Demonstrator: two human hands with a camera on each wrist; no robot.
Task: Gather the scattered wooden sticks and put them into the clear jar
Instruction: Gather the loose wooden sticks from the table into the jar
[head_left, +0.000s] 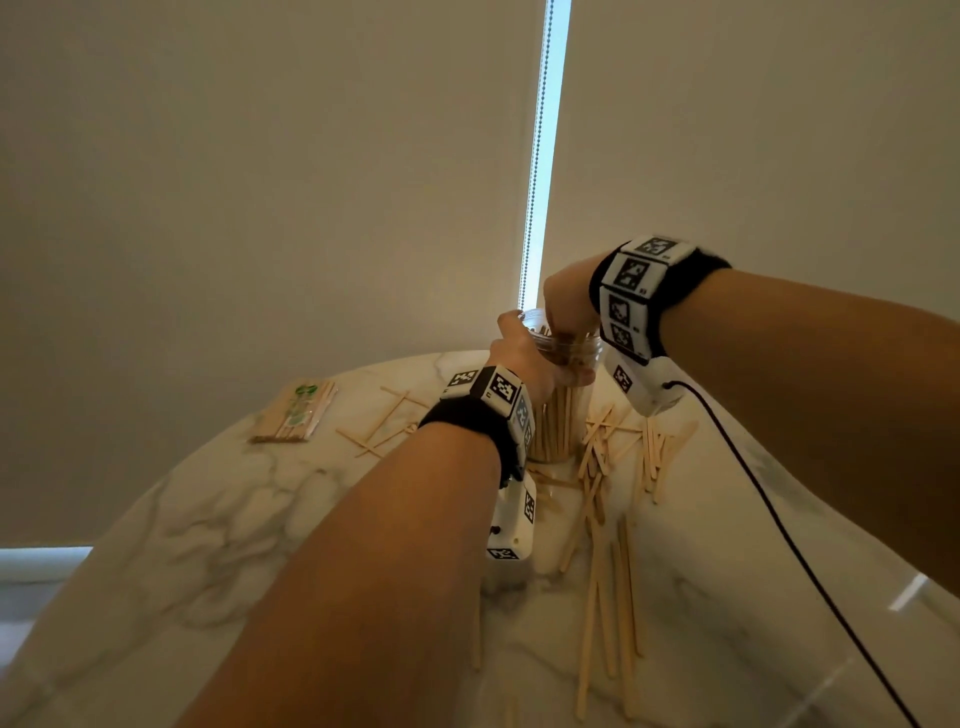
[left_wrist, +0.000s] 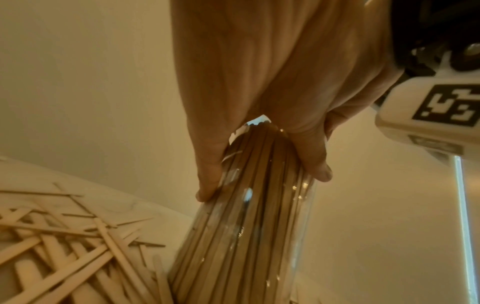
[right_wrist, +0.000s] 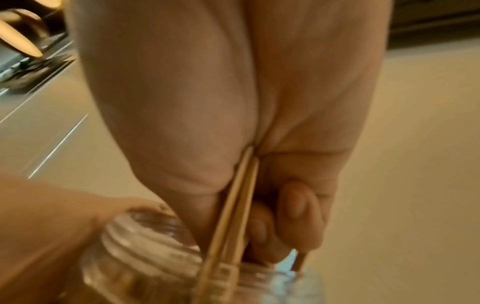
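A clear jar (head_left: 561, 415) packed with upright wooden sticks stands on the marble table (head_left: 218, 519). My left hand (head_left: 524, 358) grips the jar (left_wrist: 249, 216) near its threaded neck, fingers and thumb wrapped round it. My right hand (head_left: 569, 306) is over the jar mouth, holding a few sticks (right_wrist: 239, 205) whose lower ends are inside the jar (right_wrist: 145, 246). Several loose sticks (head_left: 608, 525) lie scattered on the table to the right and front of the jar; in the left wrist view a pile of sticks (left_wrist: 64, 257) lies beside the jar's base.
A wrapped packet of sticks (head_left: 293, 413) lies at the table's back left, with several loose sticks (head_left: 384, 426) between it and the jar. A black cable (head_left: 779, 525) runs from my right wrist across the table. A window blind with a bead chain (head_left: 535, 156) is behind.
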